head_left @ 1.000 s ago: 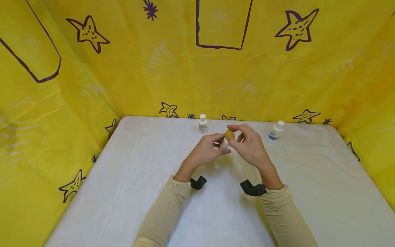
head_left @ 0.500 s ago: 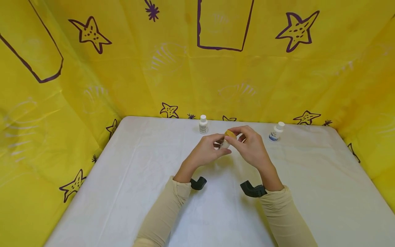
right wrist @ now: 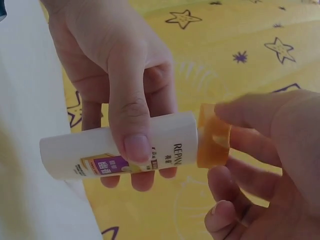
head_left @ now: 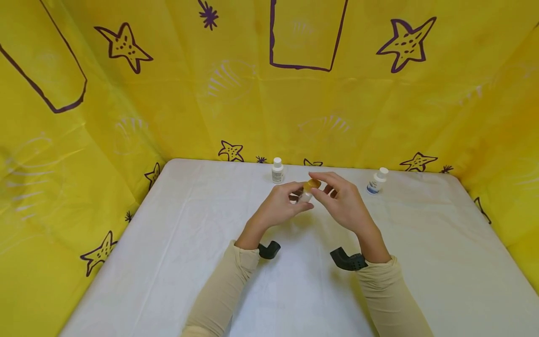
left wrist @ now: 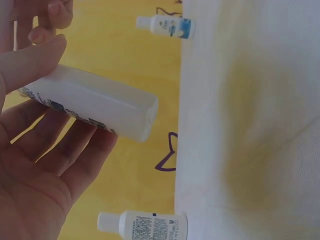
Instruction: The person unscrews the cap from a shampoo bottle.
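Note:
A small white bottle (head_left: 305, 195) (left wrist: 95, 105) (right wrist: 115, 150) with an orange cap (head_left: 312, 184) (right wrist: 214, 136) is held above the middle of the white table (head_left: 168, 262). My left hand (head_left: 294, 196) (left wrist: 40, 165) (right wrist: 117, 75) grips the bottle's body, thumb across the label. My right hand (head_left: 326, 185) (right wrist: 260, 150) pinches the orange cap between blurred fingertips. The bottle lies tilted, cap pointing towards the right hand.
Two more white bottles stand near the table's far edge: one plain (head_left: 277, 170) (left wrist: 145, 225), one with a blue label (head_left: 376, 179) (left wrist: 167, 26). Yellow star-printed cloth (head_left: 126, 117) walls the table on three sides.
The right hand's fingers have shifted round the orange cap and stretched out somewhat. The left hand and bottle have stayed almost in place.

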Action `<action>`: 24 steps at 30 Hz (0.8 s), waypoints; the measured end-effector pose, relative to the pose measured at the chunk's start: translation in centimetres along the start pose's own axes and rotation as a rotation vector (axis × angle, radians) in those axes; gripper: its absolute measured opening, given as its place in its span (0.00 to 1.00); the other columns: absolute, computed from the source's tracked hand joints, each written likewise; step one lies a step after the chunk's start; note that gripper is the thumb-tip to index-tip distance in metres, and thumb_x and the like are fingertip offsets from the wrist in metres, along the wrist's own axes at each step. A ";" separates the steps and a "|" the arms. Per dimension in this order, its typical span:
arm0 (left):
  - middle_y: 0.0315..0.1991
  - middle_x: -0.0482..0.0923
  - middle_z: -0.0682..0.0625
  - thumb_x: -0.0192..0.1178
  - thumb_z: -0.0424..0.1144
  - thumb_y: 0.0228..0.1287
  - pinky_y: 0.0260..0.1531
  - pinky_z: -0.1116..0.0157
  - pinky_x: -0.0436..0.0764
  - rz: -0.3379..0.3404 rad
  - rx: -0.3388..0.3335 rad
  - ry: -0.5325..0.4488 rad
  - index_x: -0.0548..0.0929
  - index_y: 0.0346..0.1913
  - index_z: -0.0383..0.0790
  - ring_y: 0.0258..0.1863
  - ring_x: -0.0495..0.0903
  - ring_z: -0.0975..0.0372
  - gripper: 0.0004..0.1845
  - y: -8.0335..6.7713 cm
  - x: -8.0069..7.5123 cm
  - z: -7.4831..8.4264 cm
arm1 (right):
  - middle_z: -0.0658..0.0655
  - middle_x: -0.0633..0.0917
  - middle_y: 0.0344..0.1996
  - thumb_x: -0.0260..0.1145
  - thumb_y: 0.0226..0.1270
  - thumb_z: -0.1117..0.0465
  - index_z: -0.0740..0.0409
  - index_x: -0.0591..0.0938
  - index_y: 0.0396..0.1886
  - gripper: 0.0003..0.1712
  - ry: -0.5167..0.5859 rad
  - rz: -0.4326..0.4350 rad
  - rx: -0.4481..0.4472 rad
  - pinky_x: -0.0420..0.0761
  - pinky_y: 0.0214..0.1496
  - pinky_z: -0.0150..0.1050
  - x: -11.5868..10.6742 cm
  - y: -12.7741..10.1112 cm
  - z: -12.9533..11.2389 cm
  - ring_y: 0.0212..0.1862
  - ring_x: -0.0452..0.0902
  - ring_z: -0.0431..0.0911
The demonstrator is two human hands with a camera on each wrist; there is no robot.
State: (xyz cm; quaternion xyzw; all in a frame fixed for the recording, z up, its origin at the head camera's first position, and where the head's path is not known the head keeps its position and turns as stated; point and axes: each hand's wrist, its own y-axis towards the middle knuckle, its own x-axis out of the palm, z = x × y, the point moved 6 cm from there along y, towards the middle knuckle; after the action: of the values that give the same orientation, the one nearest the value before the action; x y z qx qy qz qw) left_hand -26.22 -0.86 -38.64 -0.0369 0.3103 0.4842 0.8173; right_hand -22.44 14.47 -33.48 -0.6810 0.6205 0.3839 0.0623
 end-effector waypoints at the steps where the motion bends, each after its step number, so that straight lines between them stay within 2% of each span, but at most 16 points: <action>1: 0.49 0.86 0.53 0.71 0.43 0.65 0.54 0.64 0.85 0.000 -0.002 -0.004 0.83 0.61 0.47 0.47 0.84 0.61 0.22 0.0 0.0 0.0 | 0.55 0.85 0.58 0.71 0.69 0.58 0.53 0.82 0.65 0.25 0.006 -0.003 0.021 0.80 0.41 0.33 0.0 0.0 0.1 0.39 0.79 0.45; 5: 0.52 0.86 0.52 0.72 0.43 0.64 0.55 0.64 0.85 -0.002 -0.006 -0.018 0.83 0.62 0.46 0.48 0.83 0.61 0.23 0.0 0.0 0.1 | 0.59 0.82 0.53 0.73 0.67 0.52 0.55 0.80 0.65 0.29 -0.007 -0.005 0.124 0.79 0.39 0.36 0.1 0.0 0.5 0.39 0.78 0.49; 9: 0.49 0.86 0.52 0.73 0.43 0.62 0.54 0.65 0.84 -0.001 0.015 -0.023 0.84 0.61 0.47 0.46 0.82 0.62 0.23 -0.1 0.0 0.2 | 0.60 0.80 0.44 0.73 0.66 0.46 0.58 0.82 0.58 0.28 -0.040 0.000 0.208 0.77 0.42 0.38 0.1 0.0 0.9 0.40 0.76 0.50; 12: 0.48 0.86 0.53 0.74 0.43 0.62 0.53 0.66 0.84 -0.001 0.031 -0.016 0.84 0.61 0.47 0.44 0.80 0.63 0.24 0.0 0.2 0.2 | 0.59 0.80 0.42 0.72 0.67 0.45 0.59 0.82 0.54 0.26 -0.046 -0.010 0.233 0.76 0.43 0.40 0.2 -0.1 1.0 0.41 0.76 0.51; 16: 0.50 0.86 0.54 0.74 0.43 0.62 0.53 0.66 0.84 -0.002 0.030 -0.007 0.84 0.62 0.48 0.44 0.80 0.63 0.25 -0.1 0.2 0.3 | 0.58 0.81 0.44 0.72 0.68 0.47 0.59 0.82 0.55 0.25 -0.045 -0.023 0.206 0.79 0.43 0.41 0.3 -0.2 0.9 0.42 0.78 0.51; 24: 0.51 0.85 0.53 0.73 0.44 0.62 0.55 0.64 0.84 -0.008 0.003 0.013 0.82 0.64 0.48 0.46 0.80 0.62 0.26 -0.1 0.2 0.2 | 0.59 0.83 0.48 0.74 0.65 0.59 0.59 0.82 0.62 0.25 -0.078 0.002 0.053 0.82 0.44 0.45 0.1 -0.2 0.0 0.43 0.80 0.51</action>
State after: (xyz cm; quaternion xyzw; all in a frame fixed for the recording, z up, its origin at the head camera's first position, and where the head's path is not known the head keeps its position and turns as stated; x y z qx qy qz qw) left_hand -26.00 -0.66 -38.56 -0.0399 0.3163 0.4801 0.8172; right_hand -22.28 14.45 -33.58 -0.6632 0.6280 0.3937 0.1040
